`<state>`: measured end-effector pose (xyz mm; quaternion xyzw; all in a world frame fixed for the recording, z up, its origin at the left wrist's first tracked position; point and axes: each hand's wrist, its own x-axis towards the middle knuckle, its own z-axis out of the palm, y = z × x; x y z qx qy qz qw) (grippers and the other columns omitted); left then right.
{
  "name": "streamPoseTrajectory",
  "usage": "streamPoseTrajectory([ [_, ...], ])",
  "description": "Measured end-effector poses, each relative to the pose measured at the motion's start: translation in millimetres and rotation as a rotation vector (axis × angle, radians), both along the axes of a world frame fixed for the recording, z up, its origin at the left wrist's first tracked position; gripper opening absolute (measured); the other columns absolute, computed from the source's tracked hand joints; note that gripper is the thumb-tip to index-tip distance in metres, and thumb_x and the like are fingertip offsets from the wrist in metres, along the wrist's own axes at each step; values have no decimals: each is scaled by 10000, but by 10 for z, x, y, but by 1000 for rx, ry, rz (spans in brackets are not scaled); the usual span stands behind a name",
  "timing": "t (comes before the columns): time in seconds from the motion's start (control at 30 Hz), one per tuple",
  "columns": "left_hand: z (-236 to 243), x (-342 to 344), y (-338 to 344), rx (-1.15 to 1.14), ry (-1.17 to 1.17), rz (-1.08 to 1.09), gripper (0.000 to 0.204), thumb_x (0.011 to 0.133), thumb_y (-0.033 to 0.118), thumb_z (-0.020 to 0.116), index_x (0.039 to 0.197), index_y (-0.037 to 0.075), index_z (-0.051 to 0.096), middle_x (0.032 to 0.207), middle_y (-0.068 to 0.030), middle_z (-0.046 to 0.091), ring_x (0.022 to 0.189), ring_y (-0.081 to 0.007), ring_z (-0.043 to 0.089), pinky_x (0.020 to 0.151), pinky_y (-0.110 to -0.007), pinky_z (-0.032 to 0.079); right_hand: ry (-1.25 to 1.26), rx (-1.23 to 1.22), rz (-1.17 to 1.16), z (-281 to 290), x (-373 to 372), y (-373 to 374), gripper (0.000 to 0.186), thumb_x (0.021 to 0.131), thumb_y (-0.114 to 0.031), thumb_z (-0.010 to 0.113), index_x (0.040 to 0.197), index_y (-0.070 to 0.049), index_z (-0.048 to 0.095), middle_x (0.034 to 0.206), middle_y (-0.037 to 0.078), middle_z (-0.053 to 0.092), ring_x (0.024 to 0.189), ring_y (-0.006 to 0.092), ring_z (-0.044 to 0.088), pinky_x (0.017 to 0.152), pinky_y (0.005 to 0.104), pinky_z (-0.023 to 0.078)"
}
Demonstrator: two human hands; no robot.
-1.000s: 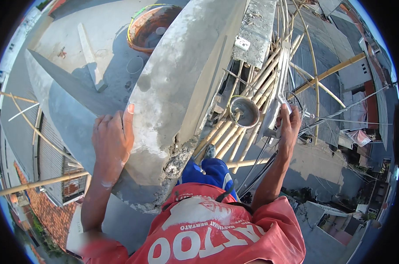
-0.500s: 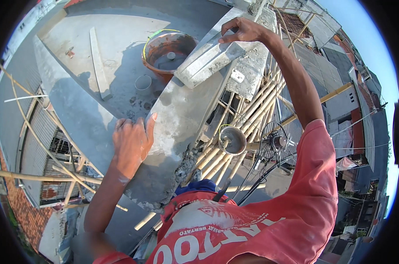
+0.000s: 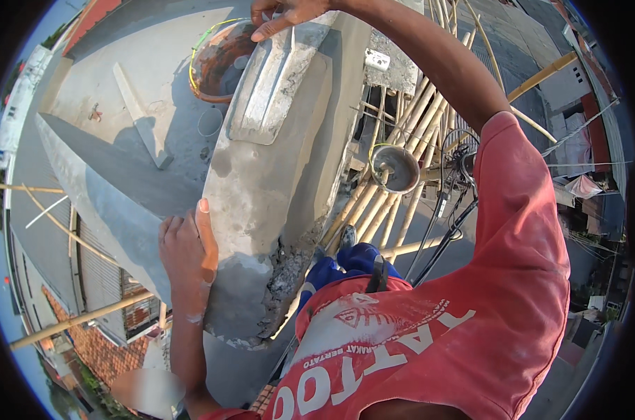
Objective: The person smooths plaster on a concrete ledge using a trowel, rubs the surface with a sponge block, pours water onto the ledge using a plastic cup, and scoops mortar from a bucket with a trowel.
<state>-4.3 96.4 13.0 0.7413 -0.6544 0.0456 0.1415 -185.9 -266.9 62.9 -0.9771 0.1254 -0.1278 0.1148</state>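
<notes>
Two hands worked on a grey cement wall top (image 3: 275, 182). The right hand (image 3: 286, 12) pinched the far end of a long grey float (image 3: 268, 87) lying flat on the wet cement. The left hand (image 3: 186, 248) pressed open against the wall's side. A small white label (image 3: 377, 59) sat just beyond.

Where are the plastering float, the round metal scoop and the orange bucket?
plastering float (image 3: 265, 91), head view, middle of its flat grey blade on the wall top.
round metal scoop (image 3: 396, 170), head view, inside of its bowl.
orange bucket (image 3: 219, 63), head view, inner wall.
</notes>
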Motion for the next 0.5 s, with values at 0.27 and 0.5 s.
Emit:
streamPoseTrajectory([
  [0.27, 213, -41, 19, 259, 213, 431, 562, 989, 395, 278, 932, -88, 560, 840, -216, 572, 781, -361, 500, 822, -430, 383, -1892, 169, -654, -1686, -1576, 1160, 293, 929, -298, 533, 820, -31, 584, 669, 59, 574, 552, 138, 512, 529, 262, 408],
  [0.5, 354, -149, 81, 258, 239, 540, 629, 944, 543, 307, 1295, 51, 481, 1248, -164, 500, 1069, -260, 473, 993, -324, 318, -1073, 1464, -1988, -5858, -1972, 3123, 297, 907, -280, 508, 866, -1, 602, 630, 58, 568, 487, 123, 521, 432, 261, 416],
])
